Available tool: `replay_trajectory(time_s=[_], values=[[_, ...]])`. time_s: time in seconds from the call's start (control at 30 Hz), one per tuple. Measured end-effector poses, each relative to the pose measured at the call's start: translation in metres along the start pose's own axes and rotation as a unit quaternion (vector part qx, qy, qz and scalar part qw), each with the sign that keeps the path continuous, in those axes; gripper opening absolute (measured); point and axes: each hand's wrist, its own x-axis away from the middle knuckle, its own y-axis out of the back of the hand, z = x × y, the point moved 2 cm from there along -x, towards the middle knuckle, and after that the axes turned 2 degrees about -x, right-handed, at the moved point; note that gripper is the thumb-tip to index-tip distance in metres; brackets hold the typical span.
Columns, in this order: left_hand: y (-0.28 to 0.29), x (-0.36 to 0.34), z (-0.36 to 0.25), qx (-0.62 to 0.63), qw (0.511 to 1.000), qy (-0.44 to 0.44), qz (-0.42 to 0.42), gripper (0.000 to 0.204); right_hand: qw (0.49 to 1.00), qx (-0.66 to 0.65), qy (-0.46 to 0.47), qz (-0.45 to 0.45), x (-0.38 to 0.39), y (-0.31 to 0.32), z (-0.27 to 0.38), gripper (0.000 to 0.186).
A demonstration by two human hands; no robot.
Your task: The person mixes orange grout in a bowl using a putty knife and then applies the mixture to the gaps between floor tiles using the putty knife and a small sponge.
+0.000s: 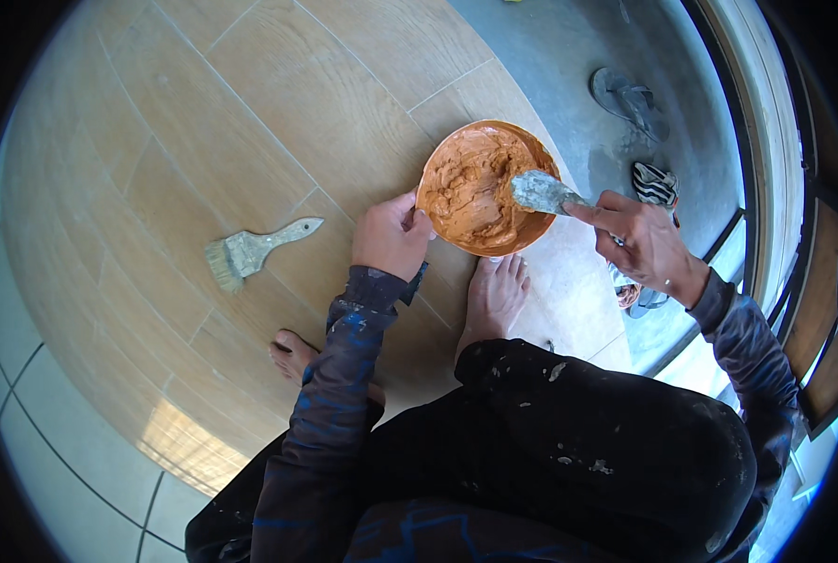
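The left hand (391, 235) pinched the left rim of a bowl (537, 223) near the edge of the tan floor (334, 122); the right hand (642, 236) clamped its fingers round a scraper (541, 192). Open floor separated bowl and brush (253, 250).

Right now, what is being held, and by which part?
The left fingers hold the bowl of orange paste at its left rim; the right fingers grip the putty knife by its handle.
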Motion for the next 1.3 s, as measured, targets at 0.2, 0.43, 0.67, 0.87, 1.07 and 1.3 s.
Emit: replay_trajectory(time_s=[0.2,0.43,0.67,0.87,1.07,1.3], values=[[-0.001,-0.001,0.004,0.023,0.999,-0.022,-0.01,0.033,0.961,0.213,0.178,0.014,-0.019,-0.009,0.012,0.041],[0.003,0.001,-0.008,-0.046,0.999,-0.003,0.001,0.034,0.928,0.318,0.19,-0.049,-0.018,0.0,-0.038,0.046],[0.001,0.005,-0.008,-0.024,1.0,0.007,-0.016,0.032,0.987,0.107,0.11,-0.049,-0.042,-0.019,0.024,0.056],[-0.004,0.002,-0.011,-0.03,0.999,-0.003,-0.011,0.032,0.981,0.183,0.059,-0.017,-0.022,-0.043,0.038,0.056],[0.0,0.004,-0.003,-0.004,0.998,-0.009,-0.056,0.028,0.999,-0.01,-0.007,0.033,-0.023,0.01,0.036,0.051],[-0.01,0.007,-0.013,-0.022,0.999,0.009,-0.036,0.032,0.99,0.125,-0.049,-0.037,-0.039,-0.067,0.068,0.06]])
